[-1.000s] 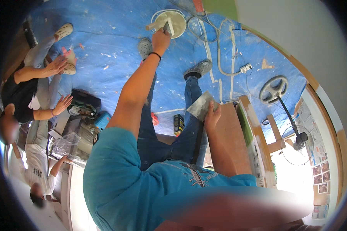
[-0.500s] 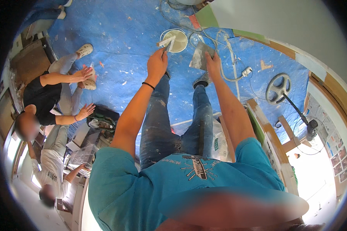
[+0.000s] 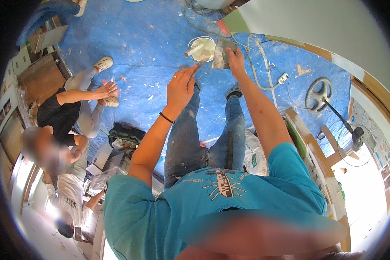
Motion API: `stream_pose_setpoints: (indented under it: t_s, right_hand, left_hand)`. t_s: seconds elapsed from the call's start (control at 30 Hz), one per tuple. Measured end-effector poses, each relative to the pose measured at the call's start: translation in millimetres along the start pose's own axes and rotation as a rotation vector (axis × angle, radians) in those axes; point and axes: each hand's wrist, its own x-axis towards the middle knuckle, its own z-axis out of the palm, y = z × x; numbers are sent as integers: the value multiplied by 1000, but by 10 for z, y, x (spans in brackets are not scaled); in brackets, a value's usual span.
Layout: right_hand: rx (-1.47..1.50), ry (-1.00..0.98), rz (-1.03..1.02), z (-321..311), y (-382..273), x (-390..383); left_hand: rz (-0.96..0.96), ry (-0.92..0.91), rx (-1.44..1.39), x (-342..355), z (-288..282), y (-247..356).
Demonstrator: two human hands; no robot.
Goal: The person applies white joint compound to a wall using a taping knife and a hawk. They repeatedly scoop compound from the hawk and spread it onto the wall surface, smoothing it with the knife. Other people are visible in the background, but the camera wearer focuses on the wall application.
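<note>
My left hand point(image 3: 181, 89) is closed around a narrow grey putty knife point(image 3: 199, 64), whose blade points toward the bucket. My right hand point(image 3: 235, 61) grips a wide, flat, grey plate point(image 3: 221, 54) smeared with pale material; I cannot tell if it is a trowel or a broad spatula. Beneath and beyond them, a white bucket point(image 3: 208, 40) stands on the floor, partly covered by the plate's edge. A pale stick point(image 3: 192, 51) leans across the bucket's rim. Knife tip and plate edge are close together above the bucket's near side.
Blue sheeting point(image 3: 143, 47) covers the floor. A hose and cable point(image 3: 264, 86) run on the right, near a grey wheel-shaped sander head point(image 3: 319, 94) on a pole. At left, a person in a black shirt point(image 3: 58, 110) sits near a dark tool bag point(image 3: 125, 136); another wears white point(image 3: 69, 190).
My left hand has turned and shifted closer to me, bringing the putty knife toward the plate. The plate has moved nearer the bucket. The seated person's hands have moved.
</note>
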Motion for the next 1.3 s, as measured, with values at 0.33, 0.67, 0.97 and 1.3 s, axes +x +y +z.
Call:
stream_pose_setpoints:
  t_s: [0.33,0.67,0.97,1.3]
  right_hand:
    - [-18,38,17,-199,-235,-145]
    - [517,-182,352,-76,-872,-537]
    - [1045,-402,240,91,-2406,-1493]
    - [1099,-302,228,-196,-3618,-2633]
  left_hand:
    - [173,9,-77,-3,-485,348]
    - [351,64,-102,-12,-858,611]
    - [691,155,-141,92,-1637,1029]
    - [1147,61,-196,329,-2404,1706]
